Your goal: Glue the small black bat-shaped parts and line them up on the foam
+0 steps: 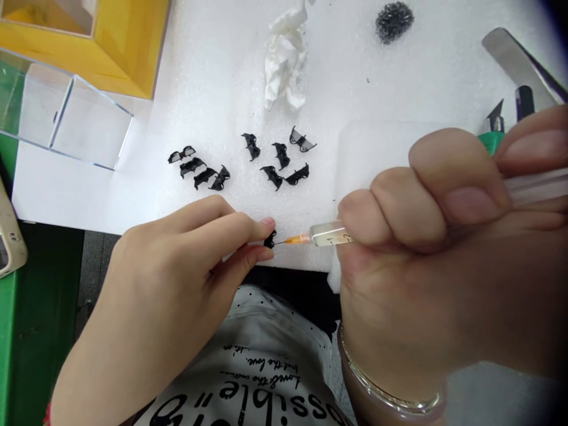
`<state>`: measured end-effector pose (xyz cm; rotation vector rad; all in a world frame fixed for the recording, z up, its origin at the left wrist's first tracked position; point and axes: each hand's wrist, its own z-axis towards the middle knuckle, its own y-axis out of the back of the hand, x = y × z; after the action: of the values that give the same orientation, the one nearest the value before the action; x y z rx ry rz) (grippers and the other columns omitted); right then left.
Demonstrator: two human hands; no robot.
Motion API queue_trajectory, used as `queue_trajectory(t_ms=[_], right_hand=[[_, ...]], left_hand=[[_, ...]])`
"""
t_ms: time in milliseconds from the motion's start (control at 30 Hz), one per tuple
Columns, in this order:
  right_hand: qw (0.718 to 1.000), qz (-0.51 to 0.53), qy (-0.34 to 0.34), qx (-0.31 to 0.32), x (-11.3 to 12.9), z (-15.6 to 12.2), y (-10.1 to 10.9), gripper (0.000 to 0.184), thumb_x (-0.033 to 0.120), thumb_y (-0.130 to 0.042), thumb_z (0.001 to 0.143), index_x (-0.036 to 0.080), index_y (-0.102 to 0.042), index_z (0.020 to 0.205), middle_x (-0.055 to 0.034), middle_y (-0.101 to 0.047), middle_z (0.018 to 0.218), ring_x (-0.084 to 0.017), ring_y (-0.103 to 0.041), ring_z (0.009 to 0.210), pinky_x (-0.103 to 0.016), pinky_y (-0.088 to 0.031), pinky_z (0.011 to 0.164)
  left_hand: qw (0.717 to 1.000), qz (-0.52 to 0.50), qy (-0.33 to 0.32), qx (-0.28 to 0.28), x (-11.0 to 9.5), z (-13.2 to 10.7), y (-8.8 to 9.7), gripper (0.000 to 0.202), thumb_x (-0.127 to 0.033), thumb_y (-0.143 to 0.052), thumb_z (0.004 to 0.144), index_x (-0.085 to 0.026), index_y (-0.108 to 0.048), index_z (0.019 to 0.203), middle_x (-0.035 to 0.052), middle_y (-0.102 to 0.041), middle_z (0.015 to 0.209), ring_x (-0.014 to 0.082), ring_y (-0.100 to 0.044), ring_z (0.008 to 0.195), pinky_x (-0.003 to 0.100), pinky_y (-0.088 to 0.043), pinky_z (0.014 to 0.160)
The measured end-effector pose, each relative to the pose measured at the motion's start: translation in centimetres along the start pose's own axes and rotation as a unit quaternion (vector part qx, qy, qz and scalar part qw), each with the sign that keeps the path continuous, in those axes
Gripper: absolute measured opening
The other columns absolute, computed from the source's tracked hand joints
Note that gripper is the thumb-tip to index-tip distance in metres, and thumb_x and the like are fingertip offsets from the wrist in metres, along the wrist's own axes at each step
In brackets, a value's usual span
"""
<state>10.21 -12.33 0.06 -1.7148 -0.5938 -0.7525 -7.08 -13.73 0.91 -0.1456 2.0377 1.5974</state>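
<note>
My left hand point(177, 260) pinches a small black plastic part point(269, 239) between thumb and forefinger. My right hand point(421, 254) is closed around a clear syringe point(328, 235) with an orange hub. Its fine needle point(278, 241) reaches the black part, though the exact contact is too small to tell. Several similar black parts point(248, 160) lie on a white foam sheet point(213, 106) above my hands, some with clear windows.
A crumpled white tissue point(284, 59) and a dark wire scouring pad point(394, 22) lie on the foam. Steel tweezers point(519, 65) and a green-handled craft knife point(494, 127) are at upper right. A clear acrylic box point(75, 112), a yellow frame point(84, 53) and a phone in a beige case point(11, 236) are at left.
</note>
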Motion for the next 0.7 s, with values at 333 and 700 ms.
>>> queue_trajectory(t_ms=[333, 700], right_hand=[[0.996, -0.063, 0.001, -0.067, 0.1, 0.1, -0.8, 0.047, 0.049, -0.049, 0.081, 0.022, -0.042, 0.044, 0.0031, -0.034, 0.046, -0.007, -0.037, 0.037, -0.019, -0.033, 0.033], [0.988, 0.023, -0.102, -0.112, 1.1, 0.6, -0.1, 0.037, 0.049, -0.046, 0.079, 0.021, -0.051, 0.055, 0.0077, -0.032, 0.039, -0.005, -0.017, 0.027, -0.018, -0.018, 0.024]], left_hand=[[1.000, -0.001, -0.009, 0.002, 0.1, 0.2, 0.1, 0.009, -0.022, -0.060, 0.084, -0.028, -0.065, 0.088, -0.0051, -0.061, 0.077, 0.0105, -0.052, 0.059, 0.025, -0.037, 0.051], [0.998, 0.013, -0.058, -0.006, 0.0, 1.6, -0.2, 0.014, -0.019, -0.053, 0.087, -0.021, -0.063, 0.097, 0.0012, -0.061, 0.077, 0.0146, -0.059, 0.060, 0.027, -0.047, 0.053]])
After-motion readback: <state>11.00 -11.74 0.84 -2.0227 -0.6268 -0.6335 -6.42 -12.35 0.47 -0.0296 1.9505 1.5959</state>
